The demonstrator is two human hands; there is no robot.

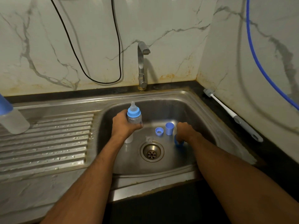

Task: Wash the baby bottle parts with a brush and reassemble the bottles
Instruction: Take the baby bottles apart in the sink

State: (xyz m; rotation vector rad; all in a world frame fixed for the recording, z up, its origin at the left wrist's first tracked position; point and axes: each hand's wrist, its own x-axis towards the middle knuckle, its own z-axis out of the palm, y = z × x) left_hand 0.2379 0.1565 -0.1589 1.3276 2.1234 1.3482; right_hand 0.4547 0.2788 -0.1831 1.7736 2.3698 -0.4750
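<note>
Left: hand clamped round upright bottle above drain; right hand pinching blue ring beside drain, ready for fitting.

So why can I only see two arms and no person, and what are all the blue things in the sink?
The camera sits on the person's head and looks down, so you see only their arms, as if through their eyes. There is just this one picture.

The left hand grips a baby bottle with a blue ring and a clear teat on top. The right hand reaches into the sink and holds a blue part; it is blurred, so I cannot tell which piece it is.

On the sink floor lie a small blue ring, a blue cap and a clear teat near the drain. The tap is off. The long washing brush lies on the dark counter at the right, not yet picked up.
</note>
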